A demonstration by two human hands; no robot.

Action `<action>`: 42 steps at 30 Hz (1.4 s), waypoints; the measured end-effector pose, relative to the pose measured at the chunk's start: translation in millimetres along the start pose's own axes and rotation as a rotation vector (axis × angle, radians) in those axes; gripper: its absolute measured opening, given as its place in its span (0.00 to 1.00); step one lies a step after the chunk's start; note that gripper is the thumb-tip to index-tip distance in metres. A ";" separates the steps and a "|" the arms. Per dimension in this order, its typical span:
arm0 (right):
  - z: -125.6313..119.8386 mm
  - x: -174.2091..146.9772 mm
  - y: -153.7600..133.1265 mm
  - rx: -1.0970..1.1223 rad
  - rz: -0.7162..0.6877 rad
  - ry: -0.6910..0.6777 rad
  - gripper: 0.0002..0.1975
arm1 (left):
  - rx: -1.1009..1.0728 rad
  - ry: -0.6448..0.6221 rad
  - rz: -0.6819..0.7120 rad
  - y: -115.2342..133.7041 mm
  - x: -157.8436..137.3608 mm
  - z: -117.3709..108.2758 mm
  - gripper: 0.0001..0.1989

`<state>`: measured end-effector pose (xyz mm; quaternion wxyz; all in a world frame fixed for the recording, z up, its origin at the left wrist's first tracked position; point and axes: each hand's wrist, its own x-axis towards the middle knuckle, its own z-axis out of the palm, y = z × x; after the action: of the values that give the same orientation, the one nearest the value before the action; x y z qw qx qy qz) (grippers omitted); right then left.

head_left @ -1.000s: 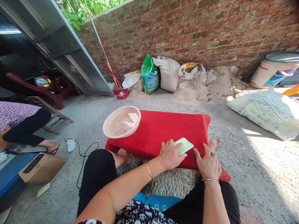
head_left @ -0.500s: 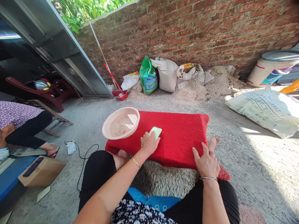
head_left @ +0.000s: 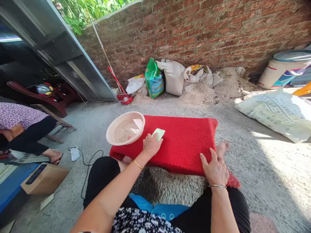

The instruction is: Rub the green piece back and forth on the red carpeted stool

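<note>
The left hand (head_left: pixel 151 145) grips the green slab (head_left: pixel 159 133) on the red cloth (head_left: pixel 184 139), near the basin (head_left: pixel 110 133), which a leftward push could jolt and spill, while the right hand's (head_left: pixel 217 169) spread, empty fingers might let the cloth ruck.

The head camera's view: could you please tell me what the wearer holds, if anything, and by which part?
The left hand holds the pale green object by its near end; the right hand holds nothing.

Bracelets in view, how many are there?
2: a gold bracelet around the left wrist and a silver bracelet around the right wrist. More may be hidden on the other person.
</note>
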<state>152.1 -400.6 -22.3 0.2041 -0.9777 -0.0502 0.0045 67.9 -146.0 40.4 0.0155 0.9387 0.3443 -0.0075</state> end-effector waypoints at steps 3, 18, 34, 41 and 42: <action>-1.5 -0.2 -0.6 0.024 -0.012 0.009 0.30 | 0.035 -0.001 -0.104 -19.9 11.3 4.2 0.25; 0.4 0.5 1.6 -0.049 -0.007 -0.011 0.30 | -0.166 -0.012 0.380 89.1 -33.5 21.5 0.28; 22.1 112.9 -66.4 -0.277 -0.289 0.049 0.25 | -0.129 0.035 0.303 61.6 11.9 40.8 0.29; 28.8 111.3 -62.2 -0.320 -0.303 0.053 0.26 | -0.173 0.058 0.216 32.3 20.4 17.2 0.27; 28.4 111.5 -62.8 -0.320 -0.302 0.053 0.26 | -0.172 0.064 0.116 21.7 31.4 12.7 0.26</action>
<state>256.1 -320.9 -21.9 0.0461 -0.9788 -0.1905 -0.0599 105.9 -142.7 27.5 0.0853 0.9520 0.2892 0.0529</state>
